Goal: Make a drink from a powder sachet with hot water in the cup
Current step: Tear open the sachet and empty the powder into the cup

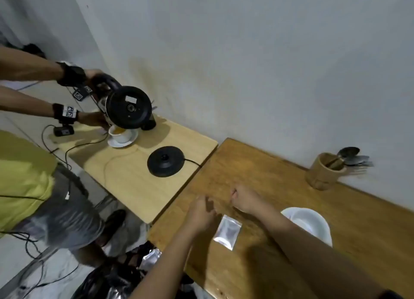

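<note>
Both hands are out over the brown surface (pixel 280 265), and neither one holds anything. The left hand (pixel 200 212) hangs loosely open, fingers relaxed, just left of the sachet (pixel 227 231). The right hand (pixel 245 200) sits a little beyond it with fingers curled in, nothing inside them. The sachet lies flat between the two forearms, a small silvery packet, apparently unopened. Just to its right, partly behind the right forearm, is a white cup (pixel 313 222), seen from above.

Over on the paler surface (pixel 134 175) another person tips a kettle (pixel 128 107) over a second cup (pixel 121 134) on its saucer, while the kettle's base (pixel 165 161) sits bare nearby. A holder (pixel 326 171) with spoons waits by the wall.

That sachet will be light and limp, with slick foil likely to slide under a fingertip. My call: pinch it by a corner or its sealed top edge, keep the powder settled low, then tear across.
</note>
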### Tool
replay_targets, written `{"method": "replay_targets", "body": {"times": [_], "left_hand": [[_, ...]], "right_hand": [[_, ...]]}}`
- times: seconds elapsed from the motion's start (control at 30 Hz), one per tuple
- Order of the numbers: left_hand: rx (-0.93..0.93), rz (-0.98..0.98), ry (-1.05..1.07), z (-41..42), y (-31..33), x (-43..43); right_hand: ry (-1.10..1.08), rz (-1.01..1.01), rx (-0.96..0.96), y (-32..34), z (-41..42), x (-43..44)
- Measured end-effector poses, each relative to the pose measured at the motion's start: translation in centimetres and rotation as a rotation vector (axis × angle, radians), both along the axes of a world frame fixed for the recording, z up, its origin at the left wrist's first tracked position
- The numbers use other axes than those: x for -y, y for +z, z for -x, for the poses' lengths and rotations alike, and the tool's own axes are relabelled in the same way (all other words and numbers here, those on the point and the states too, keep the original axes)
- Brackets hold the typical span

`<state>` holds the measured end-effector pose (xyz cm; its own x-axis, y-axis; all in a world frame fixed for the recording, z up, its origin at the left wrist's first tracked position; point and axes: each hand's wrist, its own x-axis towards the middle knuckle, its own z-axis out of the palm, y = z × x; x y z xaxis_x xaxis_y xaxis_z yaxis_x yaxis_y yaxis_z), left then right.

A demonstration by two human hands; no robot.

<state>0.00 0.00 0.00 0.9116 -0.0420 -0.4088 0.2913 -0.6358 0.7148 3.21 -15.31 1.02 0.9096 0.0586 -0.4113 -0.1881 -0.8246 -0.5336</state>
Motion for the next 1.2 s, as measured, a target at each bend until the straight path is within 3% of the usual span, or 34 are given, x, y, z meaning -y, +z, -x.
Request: {"method": "replay_targets", "body": {"times": [0.3,0.67,0.9,1.2], "left_hand": [[0.020,-0.095,-0.075,3.2,-5.4,1.3],[0.007,-0.145,-0.174,2.3,-5.6,1.5],[0.006,0.361,-0.154,1.0,-2.1,0.6],[0.256,0.515,-0.292,-3.5,6.8,4.2]], "right_hand": [[0.003,0.003,-0.192,-4.8,1.8,0.0],[-0.017,0.015,-0.174,-5.3,2.4,-0.4],[0.123,-0.113,-0.107,2.1,2.2,1.9],[0.090,0.013,0.272,13.5,0.8,5.0]]}}
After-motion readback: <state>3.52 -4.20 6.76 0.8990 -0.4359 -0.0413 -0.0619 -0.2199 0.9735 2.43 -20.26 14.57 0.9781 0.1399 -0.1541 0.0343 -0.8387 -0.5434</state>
